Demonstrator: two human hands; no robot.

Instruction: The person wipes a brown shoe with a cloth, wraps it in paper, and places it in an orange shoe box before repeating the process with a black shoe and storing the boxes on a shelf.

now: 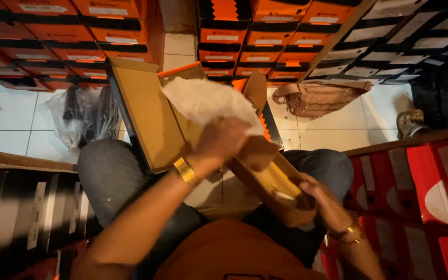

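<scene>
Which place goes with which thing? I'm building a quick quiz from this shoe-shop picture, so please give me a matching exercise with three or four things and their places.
Things:
1. tan shoe
2. white tissue paper
3. brown handbag
4. gold bracelet

Places:
A. on the white floor tiles by the stacked boxes
B. on the left wrist
C. held between the left hand and right hand
D. over the open shoebox

Pairs: 1-C, 2-D, 3-A, 4-B
</scene>
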